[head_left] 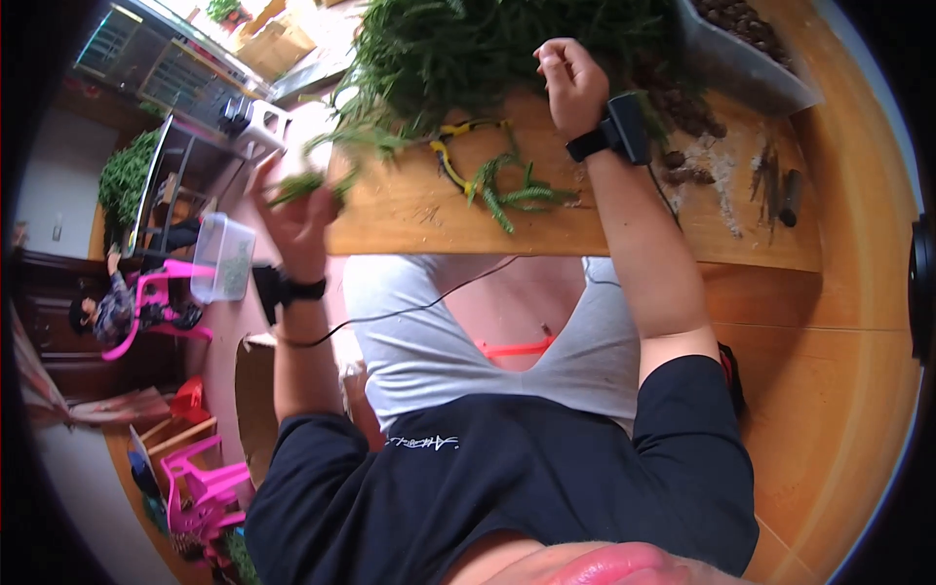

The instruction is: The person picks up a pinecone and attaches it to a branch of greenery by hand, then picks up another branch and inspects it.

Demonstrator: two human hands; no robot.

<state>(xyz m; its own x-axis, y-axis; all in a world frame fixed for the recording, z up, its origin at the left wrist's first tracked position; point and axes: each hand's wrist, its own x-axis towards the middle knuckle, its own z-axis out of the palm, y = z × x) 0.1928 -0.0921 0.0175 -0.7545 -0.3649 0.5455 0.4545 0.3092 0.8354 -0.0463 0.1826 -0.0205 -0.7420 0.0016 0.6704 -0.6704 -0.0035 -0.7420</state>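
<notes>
Off the table's left edge is my left hand [300,222], smeared by motion, its fingers around a small green needle sprig [295,187]. My right hand [575,88] is raised at the near edge of a big heap of green needle branches [468,58]. Its fingers are curled in against the thumb, and whatever may be between them is hidden. On the wooden table [409,219], between the hands, lie a cutting tool with yellow and black handles [448,166] and a loose green sprig [502,200]. Both wrists carry black strapped devices, with a cable running across my lap.
A clear bin of brown cones [746,34] stands at the far right, near white crumbs [717,185] and a dark short cylinder [790,198]. At left are a clear tub [224,258], pink chairs [205,483], a cardboard box [255,390] and another person [115,310] seated by more greenery.
</notes>
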